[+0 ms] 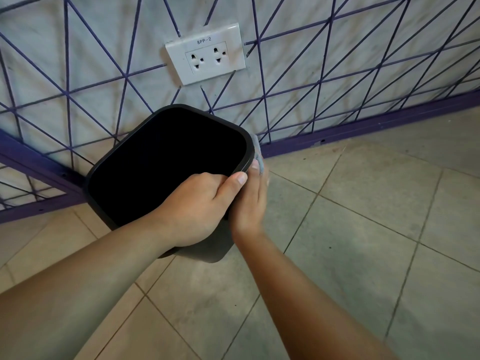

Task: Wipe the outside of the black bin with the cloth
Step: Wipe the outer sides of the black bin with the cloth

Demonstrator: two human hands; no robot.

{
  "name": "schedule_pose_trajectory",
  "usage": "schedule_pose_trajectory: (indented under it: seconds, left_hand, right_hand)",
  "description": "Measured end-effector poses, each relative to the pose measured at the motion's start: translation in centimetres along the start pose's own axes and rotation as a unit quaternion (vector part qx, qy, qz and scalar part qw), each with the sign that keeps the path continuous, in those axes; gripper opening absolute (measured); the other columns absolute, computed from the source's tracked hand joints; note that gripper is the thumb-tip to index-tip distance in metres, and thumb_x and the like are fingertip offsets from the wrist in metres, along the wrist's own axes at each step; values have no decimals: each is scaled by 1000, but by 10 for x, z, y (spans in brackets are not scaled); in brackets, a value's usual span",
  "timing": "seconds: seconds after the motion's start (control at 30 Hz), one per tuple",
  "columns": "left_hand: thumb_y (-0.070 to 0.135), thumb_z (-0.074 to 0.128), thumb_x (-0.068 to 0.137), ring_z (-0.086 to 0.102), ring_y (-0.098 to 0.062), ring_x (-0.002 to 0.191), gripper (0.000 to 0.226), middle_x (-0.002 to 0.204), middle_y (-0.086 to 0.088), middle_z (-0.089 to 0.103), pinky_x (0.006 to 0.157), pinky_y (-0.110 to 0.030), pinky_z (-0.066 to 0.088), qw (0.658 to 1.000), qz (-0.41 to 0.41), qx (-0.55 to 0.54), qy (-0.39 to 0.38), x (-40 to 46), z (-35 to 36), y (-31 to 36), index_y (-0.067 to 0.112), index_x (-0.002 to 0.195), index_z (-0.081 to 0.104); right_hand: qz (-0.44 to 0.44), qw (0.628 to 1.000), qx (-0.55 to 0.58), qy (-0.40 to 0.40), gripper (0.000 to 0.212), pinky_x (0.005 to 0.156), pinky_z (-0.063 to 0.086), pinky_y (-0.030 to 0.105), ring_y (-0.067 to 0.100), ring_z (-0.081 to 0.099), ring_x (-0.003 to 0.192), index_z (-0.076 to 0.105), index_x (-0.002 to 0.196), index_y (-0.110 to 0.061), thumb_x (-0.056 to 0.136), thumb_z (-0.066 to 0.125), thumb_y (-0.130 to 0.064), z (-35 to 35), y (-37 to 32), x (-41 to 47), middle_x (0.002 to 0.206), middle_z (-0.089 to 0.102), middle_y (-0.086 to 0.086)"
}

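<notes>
There is one view, from a wide-angle camera worn on the person's head. It looks forward and steeply down, close over both forearms, which enter from the near edge. The black bin (pixel 166 162) sits just left of centre, with the tiled floor (pixel 363 229) near and right. The far wall (pixel 337 61) with its socket (pixel 205 54) fills the top, its lines bent by the lens.

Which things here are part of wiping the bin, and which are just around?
Part of the job: square black plastic bin; grey-blue cloth; left hand gripping the rim; right hand pressing the cloth.
Just around: white double wall socket; purple-lined wall; beige tiled floor.
</notes>
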State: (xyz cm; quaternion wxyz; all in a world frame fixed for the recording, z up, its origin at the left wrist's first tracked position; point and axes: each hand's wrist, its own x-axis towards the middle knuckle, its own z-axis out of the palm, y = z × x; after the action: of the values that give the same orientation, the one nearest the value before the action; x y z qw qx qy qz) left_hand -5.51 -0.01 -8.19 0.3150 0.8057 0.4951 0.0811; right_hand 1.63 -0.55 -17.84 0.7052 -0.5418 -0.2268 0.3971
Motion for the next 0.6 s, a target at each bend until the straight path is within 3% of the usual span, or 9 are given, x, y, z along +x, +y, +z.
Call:
schedule_pose_trajectory:
  seconds: [0.07,0.17,0.2,0.27,0.3,0.37,0.43,0.5,0.6]
  left_hand:
    - [56,31,98,70,-13,97,59,98,-1,76,94,-44,52,1000,-7,18,6,0,0,0,15,109,73]
    - [55,34,103,68,-19,87,59,89,-7,73,89,-49,51,997,-11,73,32,-1,1,0,10,97,71]
    - [57,35,102,68,-20,88,60,90,-7,73,89,-49,51,996,-17,78,34,-1,1,0,10,97,71]
    - [62,42,97,70,-15,91,56,93,-3,75,91,-47,53,999,-35,39,10,-1,2,-2,15,100,73]
    - [64,46,93,71,-12,92,54,94,0,77,92,-46,55,999,-43,2,-11,-1,2,-4,19,101,74]
    - [61,52,87,73,-9,94,49,95,3,79,93,-46,57,997,-54,-49,-38,0,1,-6,21,102,76]
    - [56,55,92,74,-11,94,43,96,1,79,93,-46,58,995,-58,-65,-45,1,1,-8,20,103,76]
    - [60,55,90,74,-21,91,54,96,-8,77,90,-51,58,996,-63,-56,-37,3,0,-9,11,104,74]
    - [68,51,79,74,-27,91,69,97,-15,76,87,-54,58,995,-70,-69,-35,4,0,-10,6,102,73]
  right_hand:
    - [19,999,-38,-3,66,126,42,61,30,64,140,75,134,-20,108,28,-59,-8,14,10,136,76,4]
    - [122,992,-33,-24,52,110,54,49,3,77,106,76,103,-22,118,33,-49,-22,49,32,98,84,-10]
    - [157,987,-22,-26,51,113,54,47,1,76,107,76,106,-23,118,36,-51,-26,53,32,100,84,-11]
    - [234,972,-3,3,68,130,44,54,18,66,139,74,138,-21,104,40,-70,-23,48,17,140,76,1]
    - [246,969,15,26,71,137,35,53,22,54,153,65,154,-23,105,42,-68,-19,43,10,157,64,1]
    - [233,970,40,57,53,141,22,40,13,36,161,45,171,-22,121,37,-38,-12,27,-8,162,44,-12]
    - [215,971,64,77,51,138,22,33,6,33,157,39,174,-22,123,34,-30,-8,27,-14,160,40,-16]
    - [254,958,88,98,68,136,27,37,14,43,154,49,169,-25,110,45,-59,-6,46,-3,162,48,-10]
    - [288,947,97,107,98,135,37,60,35,52,156,60,155,-27,75,44,-81,-4,83,9,165,56,14]
